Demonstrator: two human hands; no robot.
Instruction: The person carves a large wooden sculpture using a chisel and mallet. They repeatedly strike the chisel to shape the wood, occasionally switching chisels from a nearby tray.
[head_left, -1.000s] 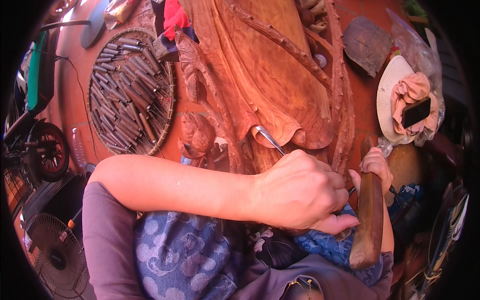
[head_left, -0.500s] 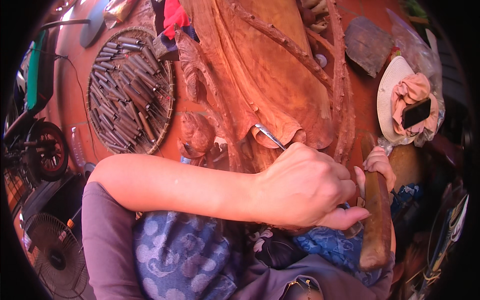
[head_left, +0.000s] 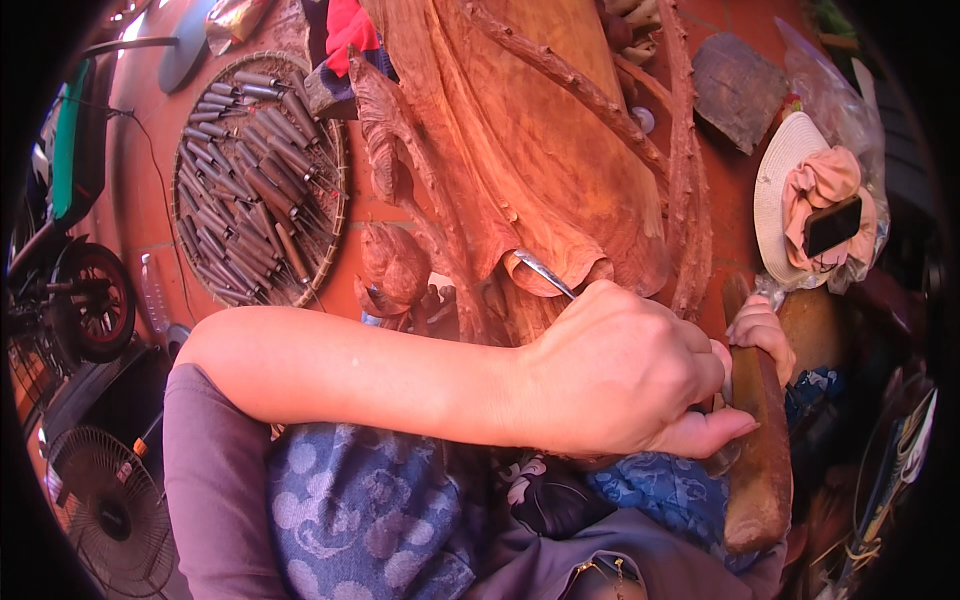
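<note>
My left arm reaches across the front of me, and my left hand (head_left: 630,380) is wrapped round a gouge (head_left: 540,270). The gouge's handle is hidden in the fist; its metal blade slants up and left, with the tip against the curled lower edge of a reddish-brown wood carving (head_left: 560,130). At the right, my right hand (head_left: 762,335) grips a wooden mallet (head_left: 757,460), a long worn block held just beside my left fist. Part of the right hand is behind the mallet. Carved stems and a bud (head_left: 392,265) stand out along the carving's left side.
A round woven tray (head_left: 345,190) full of wood-handled carving tools lies at the left. On the right are a pale hat (head_left: 775,200), a phone (head_left: 832,227) on peach cloth, and a wood slab (head_left: 738,90). A fan (head_left: 110,515) stands at the lower left.
My left fist has shifted slightly right, its thumb now nearer the mallet. The mallet's lower end has moved a little down and right. The gouge tip stays at nearly the same spot.
</note>
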